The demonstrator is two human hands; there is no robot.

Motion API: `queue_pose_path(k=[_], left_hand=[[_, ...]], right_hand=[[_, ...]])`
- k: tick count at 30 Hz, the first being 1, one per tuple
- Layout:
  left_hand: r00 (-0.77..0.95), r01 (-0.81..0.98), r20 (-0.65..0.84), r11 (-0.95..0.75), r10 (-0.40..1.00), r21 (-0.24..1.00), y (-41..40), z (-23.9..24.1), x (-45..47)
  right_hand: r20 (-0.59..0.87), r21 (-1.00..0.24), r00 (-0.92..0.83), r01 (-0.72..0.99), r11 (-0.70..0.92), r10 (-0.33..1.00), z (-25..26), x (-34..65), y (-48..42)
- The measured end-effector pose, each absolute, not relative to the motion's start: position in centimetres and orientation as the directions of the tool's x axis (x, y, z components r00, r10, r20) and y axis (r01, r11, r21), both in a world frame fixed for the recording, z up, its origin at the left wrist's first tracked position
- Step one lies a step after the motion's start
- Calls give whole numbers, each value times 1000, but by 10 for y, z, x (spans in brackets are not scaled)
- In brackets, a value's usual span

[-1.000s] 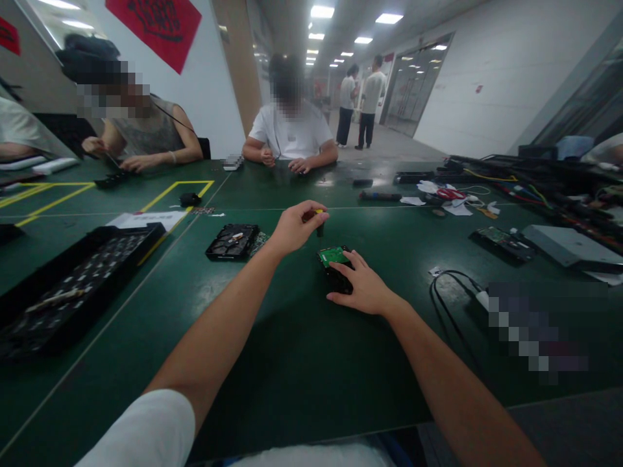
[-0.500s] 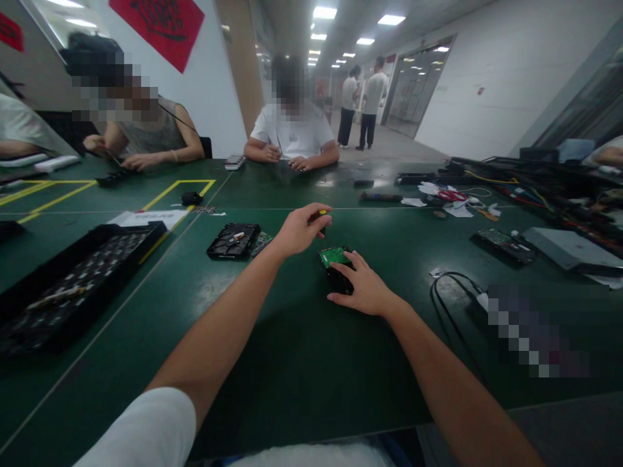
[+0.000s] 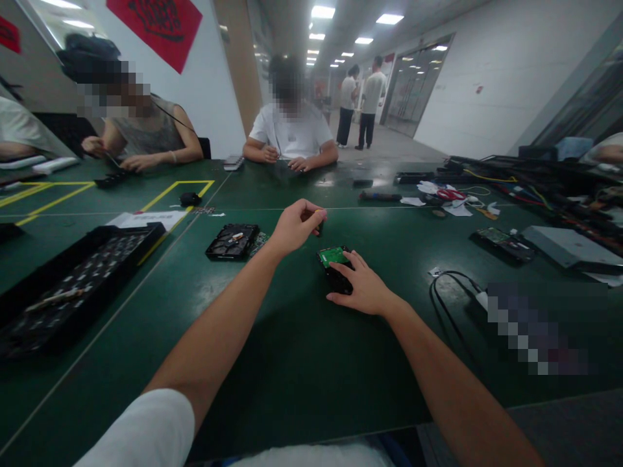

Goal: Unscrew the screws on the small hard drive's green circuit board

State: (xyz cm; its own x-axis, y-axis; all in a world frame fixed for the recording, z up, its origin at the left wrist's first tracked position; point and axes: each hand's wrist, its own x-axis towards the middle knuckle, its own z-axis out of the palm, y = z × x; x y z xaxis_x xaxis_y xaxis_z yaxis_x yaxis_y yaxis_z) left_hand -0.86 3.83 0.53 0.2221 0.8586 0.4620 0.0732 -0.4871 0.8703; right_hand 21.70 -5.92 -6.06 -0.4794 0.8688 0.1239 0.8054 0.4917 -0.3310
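A hard drive point(image 3: 335, 258) with a green circuit board on top lies on the table in front of me. My right hand point(image 3: 363, 282) grips it from the right, thumb along its near side and fingers over its far right part. Just beyond the drive's far left corner, my left hand point(image 3: 298, 226) pinches a small screwdriver point(image 3: 318, 224) with a yellow and dark handle. Its shaft and tip are hard to make out. To the left sits a black drive casing point(image 3: 232, 241) with small light bits on it, beside a loose circuit board point(image 3: 259, 244).
A long black tray point(image 3: 82, 285) with metal parts stands at left. Another drive point(image 3: 502, 244), a silver box point(image 3: 572, 248) and a black cable point(image 3: 455, 275) lie at right. Paper scraps and wires cover the far right. Across the table, two people point(image 3: 291, 133) work with their hands.
My left hand has drawn slightly up and left with the screwdriver, away from the drive. The right hand has stayed on the hard drive.
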Motion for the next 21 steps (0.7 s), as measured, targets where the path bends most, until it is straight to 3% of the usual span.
queue_pose_path(k=[3, 8, 13, 21], left_hand=[[178, 24, 442, -453, 879, 891, 39, 3, -5], [273, -4, 453, -470, 848, 882, 37, 4, -2], [357, -129, 339, -313, 871, 941, 35, 8, -5], [156, -54, 357, -352, 921, 934, 34, 4, 0]], right_hand=[[110, -330, -476, 810, 484, 873, -59, 216, -60], [104, -326, -474, 814, 480, 875, -59, 216, -60], [125, -317, -483, 809, 496, 867, -62, 217, -58], [134, -317, -480, 809, 496, 867, -64, 217, -58]])
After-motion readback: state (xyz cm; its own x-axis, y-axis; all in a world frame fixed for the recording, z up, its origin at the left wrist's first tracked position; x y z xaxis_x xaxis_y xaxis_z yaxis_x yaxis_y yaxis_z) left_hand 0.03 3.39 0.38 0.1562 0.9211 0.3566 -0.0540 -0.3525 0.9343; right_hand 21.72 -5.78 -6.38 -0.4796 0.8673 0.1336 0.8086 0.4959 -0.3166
